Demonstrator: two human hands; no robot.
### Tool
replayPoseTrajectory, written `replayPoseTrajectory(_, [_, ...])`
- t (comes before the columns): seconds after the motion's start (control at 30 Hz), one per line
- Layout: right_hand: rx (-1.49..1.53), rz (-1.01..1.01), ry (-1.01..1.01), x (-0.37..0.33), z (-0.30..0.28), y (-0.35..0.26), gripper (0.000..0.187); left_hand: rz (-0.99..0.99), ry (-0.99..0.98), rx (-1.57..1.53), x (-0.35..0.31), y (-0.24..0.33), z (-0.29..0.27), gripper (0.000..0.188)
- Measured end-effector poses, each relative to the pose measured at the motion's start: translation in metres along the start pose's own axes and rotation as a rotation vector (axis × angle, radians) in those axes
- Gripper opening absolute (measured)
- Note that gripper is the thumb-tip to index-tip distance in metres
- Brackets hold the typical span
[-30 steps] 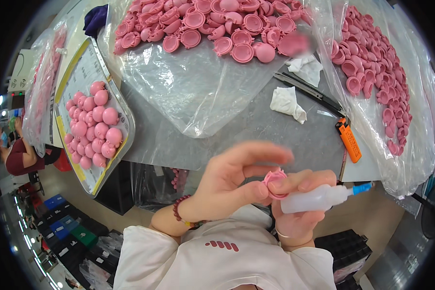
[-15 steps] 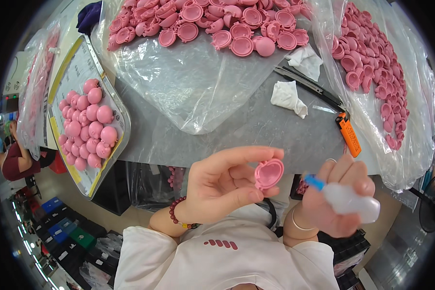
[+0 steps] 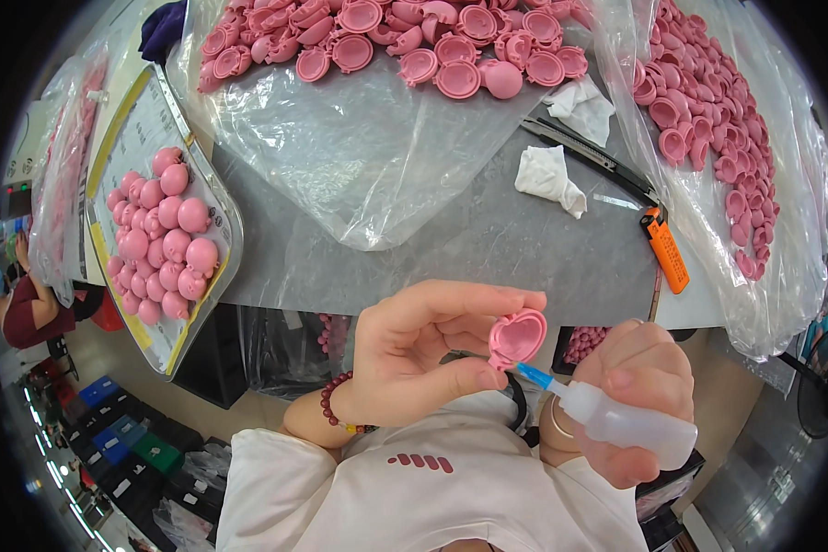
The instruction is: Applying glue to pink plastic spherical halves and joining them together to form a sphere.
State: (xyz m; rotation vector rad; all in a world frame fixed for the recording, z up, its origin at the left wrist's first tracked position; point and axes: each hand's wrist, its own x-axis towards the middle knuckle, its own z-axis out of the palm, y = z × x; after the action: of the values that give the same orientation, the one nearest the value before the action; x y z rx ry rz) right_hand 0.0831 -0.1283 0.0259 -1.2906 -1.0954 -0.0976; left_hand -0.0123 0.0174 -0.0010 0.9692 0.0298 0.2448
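Observation:
Between thumb and fingers, my left hand (image 3: 423,354) pinches a hollow pink plastic half-shell (image 3: 517,338), its open side facing up toward me. Wrapped in my right hand (image 3: 639,386) is a translucent white squeeze bottle (image 3: 627,425) with a blue needle tip (image 3: 535,375). That tip points left and meets the lower edge of the half-shell, close to my left thumb; whether any liquid comes out cannot be made out. Both hands are held just off the table's near edge.
A tray (image 3: 235,241) of round pink balls stands at left. Loose pink half-shells (image 3: 457,79) lie on clear plastic at the back, with another pile (image 3: 708,110) at right. White tissues (image 3: 550,181), a black cutter knife (image 3: 591,158) and an orange-handled tool (image 3: 664,250) lie between.
My right hand has brought the squeeze bottle leftward, its blue tip now at the half-shell. My left hand has tilted the half-shell slightly and stays in nearly the same place.

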Motion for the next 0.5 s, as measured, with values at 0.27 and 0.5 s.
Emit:
replayPoseTrajectory(0.27, [0.048,-0.005,0.130,0.0005,0.0039,-0.0003,0.057,-0.001,0.008,0.008,0.0011,0.0020,0.0022,0.046])
replayPoseTrajectory(0.5, [-0.004,-0.020,0.085,0.0002,0.0039,0.0020,0.059,0.012,-0.002,0.050,0.0005,0.0047,0.0024,0.046])
